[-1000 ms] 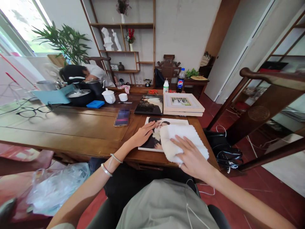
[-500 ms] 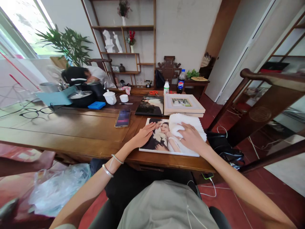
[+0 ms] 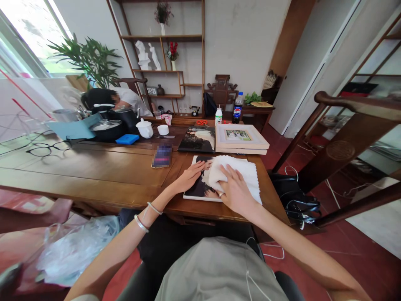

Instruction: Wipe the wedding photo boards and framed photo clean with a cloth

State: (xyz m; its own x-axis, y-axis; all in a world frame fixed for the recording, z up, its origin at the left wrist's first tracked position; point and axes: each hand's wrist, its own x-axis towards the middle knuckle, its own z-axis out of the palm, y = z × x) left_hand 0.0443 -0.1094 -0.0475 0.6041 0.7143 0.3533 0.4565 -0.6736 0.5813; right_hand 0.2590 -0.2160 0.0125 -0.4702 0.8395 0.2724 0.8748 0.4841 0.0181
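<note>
A flat photo print (image 3: 198, 189) of a couple lies on the wooden table (image 3: 103, 171) near its front edge. My left hand (image 3: 188, 177) rests flat on the print's left part, fingers stretched out. My right hand (image 3: 235, 191) presses a white cloth (image 3: 247, 173) down on the print, fingers spread over it. The cloth covers most of the print's right side.
Behind the print lie a dark photo (image 3: 197, 140) and stacked white frames (image 3: 240, 138). A phone (image 3: 162, 155), glasses (image 3: 46, 147), pots (image 3: 108, 127), a teapot (image 3: 144, 127) and bottles (image 3: 237, 108) stand farther back. A person (image 3: 109, 99) bends at the far left. A black bag (image 3: 296, 200) lies right of the table.
My right hand slid the cloth up to the print's far right, then back down and left over its middle. My left hand has stayed in place.
</note>
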